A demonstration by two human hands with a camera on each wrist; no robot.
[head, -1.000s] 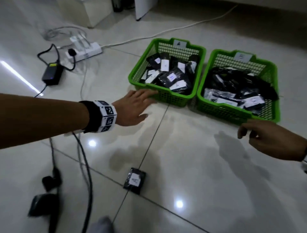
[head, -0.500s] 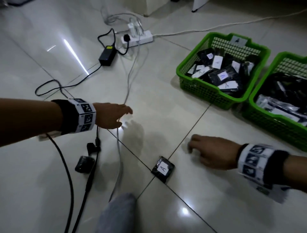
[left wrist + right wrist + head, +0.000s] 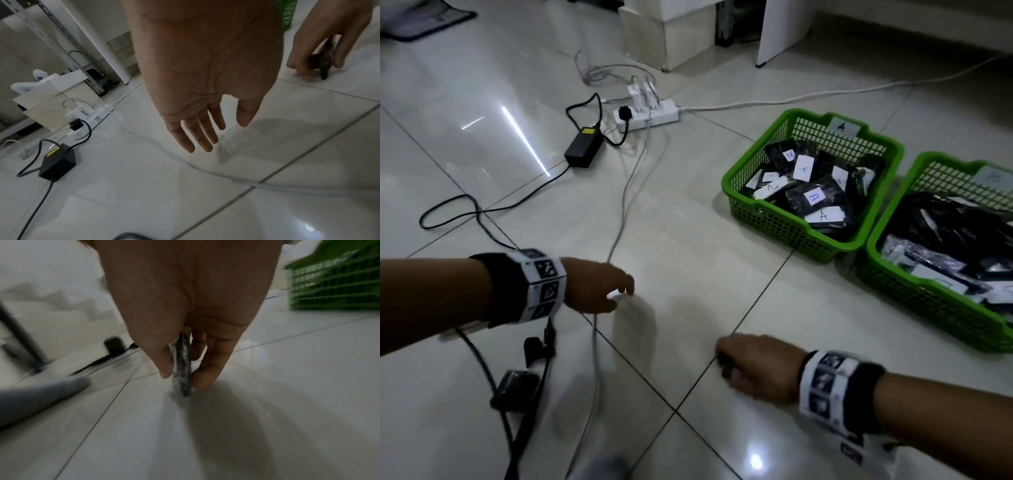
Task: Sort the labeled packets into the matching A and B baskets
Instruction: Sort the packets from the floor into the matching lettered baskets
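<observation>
White cable crosses tiles beside left hand, power brick beyond.

You see a white power strip on the tiled floor, a black power adapter just beside it, cables trailing forward, and a dark mat far left.

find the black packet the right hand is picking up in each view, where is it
Head: the packet is low and right of centre, a dark sliver under the right hand's knuckles.
Left wrist: top right, edge-on in that hand's grip, just above the floor.
Right wrist: centre, a thin dark edge pinched between thumb and fingers.
Shared landmark: the green basket, a corner at the top right of both wrist views.
</observation>
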